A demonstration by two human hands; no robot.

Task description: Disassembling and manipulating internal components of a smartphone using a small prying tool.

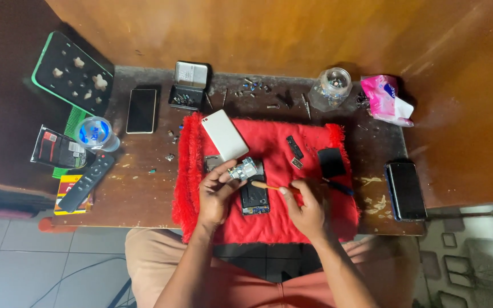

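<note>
Opened phone being worked on over a red fringed cloth (269,219) on a worn wooden tabletop (138,188).

Far left: green-edged black tray (72,71), clear plastic cup (94,133), black remote (85,182), dark phone lying face up (142,110). Centre: open metal tin of small parts (190,85), white phone back cover (224,134). Left hand (215,197) closed around a small silvery metal piece (243,170), pinned against the opened black phone body (254,197) on the cloth. Right hand (306,208) pinching a thin orange-handled tool (266,186), tip at the phone's upper edge. Best done with the left grip firm, tool kept shallow, light pressure, loose black parts (295,147) clear. Right: glass jar (331,86), pink packet (384,98), black phone (405,190).
</note>
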